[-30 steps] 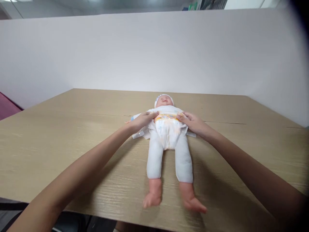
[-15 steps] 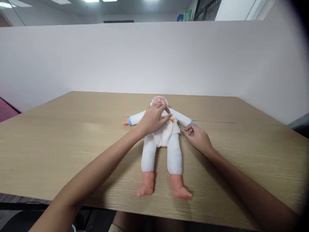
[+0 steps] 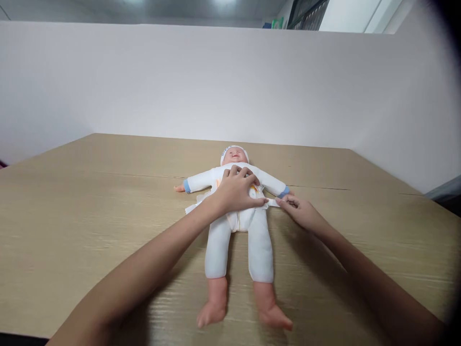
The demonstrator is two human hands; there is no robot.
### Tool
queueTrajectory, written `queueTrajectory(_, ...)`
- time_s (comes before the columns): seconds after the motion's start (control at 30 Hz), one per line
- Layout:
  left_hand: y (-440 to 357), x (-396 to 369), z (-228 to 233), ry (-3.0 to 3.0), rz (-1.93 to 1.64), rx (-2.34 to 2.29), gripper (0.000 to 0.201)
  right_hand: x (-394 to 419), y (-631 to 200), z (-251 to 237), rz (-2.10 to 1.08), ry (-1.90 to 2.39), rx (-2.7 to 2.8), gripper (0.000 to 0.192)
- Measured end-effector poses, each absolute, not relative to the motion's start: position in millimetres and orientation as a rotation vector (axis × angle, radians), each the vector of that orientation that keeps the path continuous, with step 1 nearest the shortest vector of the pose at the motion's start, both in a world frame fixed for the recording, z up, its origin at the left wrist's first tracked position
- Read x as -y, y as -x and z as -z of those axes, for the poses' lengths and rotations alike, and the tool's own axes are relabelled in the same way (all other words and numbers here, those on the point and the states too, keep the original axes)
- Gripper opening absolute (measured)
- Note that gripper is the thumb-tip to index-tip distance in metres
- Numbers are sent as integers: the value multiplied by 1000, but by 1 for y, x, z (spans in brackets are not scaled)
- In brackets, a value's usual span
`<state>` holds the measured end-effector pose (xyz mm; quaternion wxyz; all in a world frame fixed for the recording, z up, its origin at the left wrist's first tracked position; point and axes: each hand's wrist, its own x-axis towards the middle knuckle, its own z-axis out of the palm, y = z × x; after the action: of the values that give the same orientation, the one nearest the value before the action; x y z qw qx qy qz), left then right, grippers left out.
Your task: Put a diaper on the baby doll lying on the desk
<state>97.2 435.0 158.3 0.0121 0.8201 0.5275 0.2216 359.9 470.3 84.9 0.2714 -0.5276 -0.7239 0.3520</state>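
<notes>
A baby doll (image 3: 260, 250) in a white suit with blue cuffs lies on its back, feet towards me and arms spread. Around its hips is a white diaper (image 3: 239, 222) with orange markings. My left hand (image 3: 238, 191) rests over the diaper's front and the doll's belly, fingers spread, hiding much of both. To the right of the waist, my right hand (image 3: 301, 211) pinches the end of a white diaper tab (image 3: 273, 203), which stretches out sideways. On the left, another white diaper tab (image 3: 191, 208) sticks out loose, partly behind my left wrist.
The doll lies on a wide wooden table (image 3: 101, 230) with a seam running across it. A white partition (image 3: 216, 81) stands along the far side and continues on the right. A dark grey object (image 3: 446, 192) shows at the right edge.
My left hand has come down from the doll's chest onto the diaper front. My right hand now holds the tab drawn out to the right. The view has shifted slightly.
</notes>
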Motion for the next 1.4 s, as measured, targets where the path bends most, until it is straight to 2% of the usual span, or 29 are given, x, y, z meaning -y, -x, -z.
queueTrajectory(0.1, -98, -436, -157, -2542, -661, -1657, 59, -471, -357, -107, -1125, 1305, 1807, 79)
queueTrajectory(0.27, -99, -437, -156, -2536, -691, -1650, 71, -485, -315, -139, -1115, 1192, 1905, 74)
queueTrajectory(0.37, -100, -435, -158, -2526, -688, -1661, 64, -493, -285, -142, -1085, 1176, 2039, 61)
queueTrajectory(0.47, -99, -433, -159, -2504, -678, -1664, 57, -487, -270, -135, -967, 1157, 1963, 45)
queueTrajectory(0.63, -92, -436, -160, -2394, -697, -1549, 86, -452, -281, -110, -533, 858, 1916, 37)
queueTrajectory(0.73, -81, -438, -165, -2279, -758, -1405, 95, -437, -294, -94, -369, 723, 2079, 44)
queueTrajectory(0.8, -68, -436, -166, -2159, -869, -1243, 86, -434, -301, -89, -336, 710, 2165, 52)
queueTrajectory(0.87, -50, -430, -162, -2057, -1008, -1125, 68, -432, -304, -90, -331, 716, 2194, 52)
queueTrajectory(0.93, -28, -422, -153, -2020, -1117, -1189, 55, -431, -303, -98, -341, 736, 2158, 49)
queueTrajectory(1.03, 6, -407, -134, -2008, -1131, -1399, 52, -429, -293, -114, -308, 784, 2063, 39)
queueTrajectory(1.2, 40, -387, -113, -2184, -900, -1730, 47, -438, -253, -138, -303, 837, 2049, 24)
queueTrajectory(1.4, 49, -381, -103, -2264, -577, -2018, 42, -447, -208, -160, -356, 1134, 2210, 37)
